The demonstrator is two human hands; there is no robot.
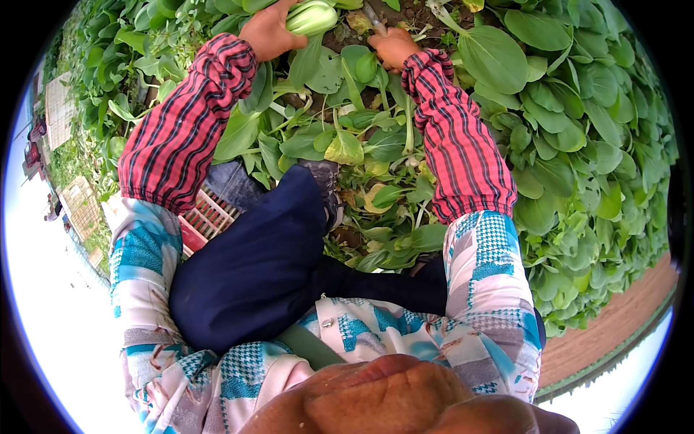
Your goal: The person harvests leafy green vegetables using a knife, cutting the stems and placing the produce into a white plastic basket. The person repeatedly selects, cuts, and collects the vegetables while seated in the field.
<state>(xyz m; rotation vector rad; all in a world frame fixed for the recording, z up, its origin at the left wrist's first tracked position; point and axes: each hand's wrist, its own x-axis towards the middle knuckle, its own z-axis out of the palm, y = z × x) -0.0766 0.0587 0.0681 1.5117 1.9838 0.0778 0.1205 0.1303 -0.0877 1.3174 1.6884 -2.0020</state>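
My left hand [271, 31] grips a head of bok choy [311, 18] at the top of the view; its pale green base faces right and its leaves run out of the frame. To the right, my right hand [394, 49] is closed around the handle of a metal-bladed tool [374, 17], probably a knife, whose far end is cut off by the top edge. Loose green leaves [320, 70] lie on the soil below and between both hands. A yellowed leaf [346, 147] rests among them, nearer my shoe.
Dense bok choy plants [564, 108] stand along my right, and more leafy plants [130, 43] grow at the left. A plastic crate [209, 214] sits beside my left leg. My shoe [328, 190] is on the littered ground. Farther left are pale crates [80, 200] and distant people.
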